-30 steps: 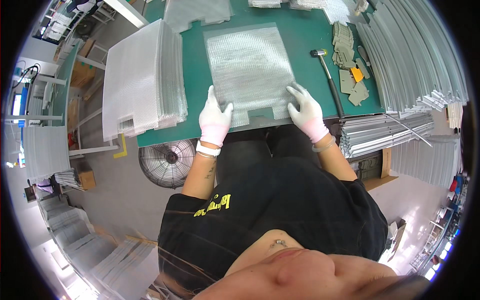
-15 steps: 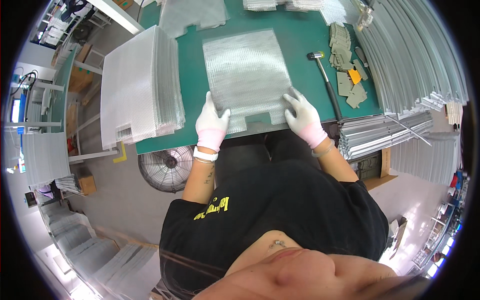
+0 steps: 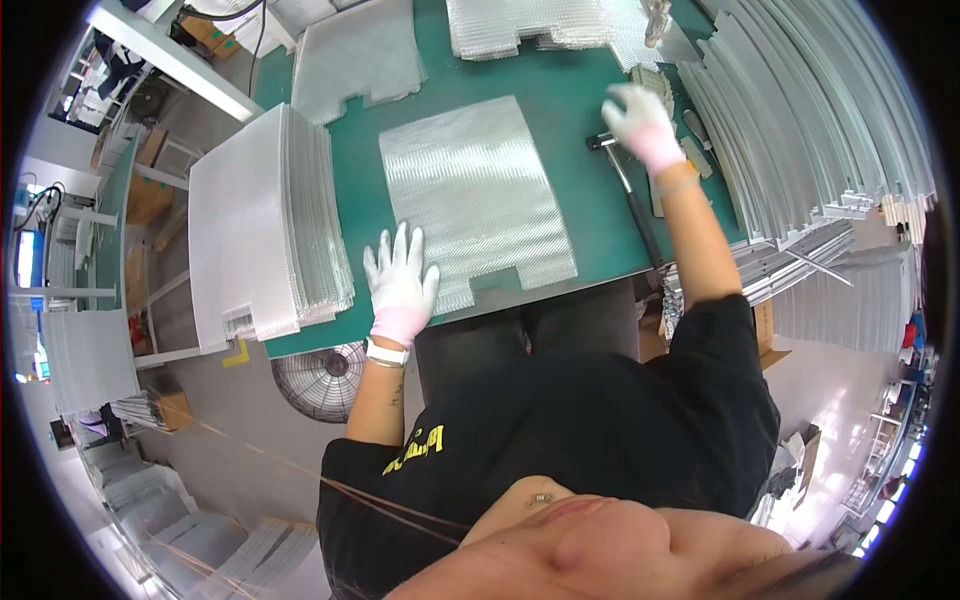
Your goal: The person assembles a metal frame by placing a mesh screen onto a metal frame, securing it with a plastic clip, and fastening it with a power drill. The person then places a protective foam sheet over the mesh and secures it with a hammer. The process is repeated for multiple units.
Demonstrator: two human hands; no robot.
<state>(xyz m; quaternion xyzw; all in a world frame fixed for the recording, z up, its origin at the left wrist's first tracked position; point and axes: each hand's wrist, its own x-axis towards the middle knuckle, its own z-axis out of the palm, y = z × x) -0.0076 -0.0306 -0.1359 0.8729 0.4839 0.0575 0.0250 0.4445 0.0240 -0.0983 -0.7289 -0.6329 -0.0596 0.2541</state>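
Observation:
A silvery mesh-textured sheet (image 3: 475,190) with a notch in its near edge lies flat on the green tabletop (image 3: 590,235). My left hand (image 3: 400,283), in a white glove with a pink cuff, rests at the sheet's near left edge, fingers spread. My right hand (image 3: 640,125), gloved alike, is stretched out far to the right over the small grey-green flat pieces (image 3: 655,82), partly hiding them. Its fingers look apart, and nothing shows in them. Just left of that hand is the head of a mallet (image 3: 628,190) with a black handle.
Tall stacked sheets (image 3: 250,220) stand on the left, with another pile (image 3: 355,60) behind. More mesh sheets (image 3: 525,25) lie at the back. Long metal strips (image 3: 820,120) crowd the right side. A floor fan (image 3: 325,380) stands below the table's left front edge.
My right hand has left the sheet's right side and moved far right and away. My left hand has flattened at the near left edge. The whole view has shifted somewhat.

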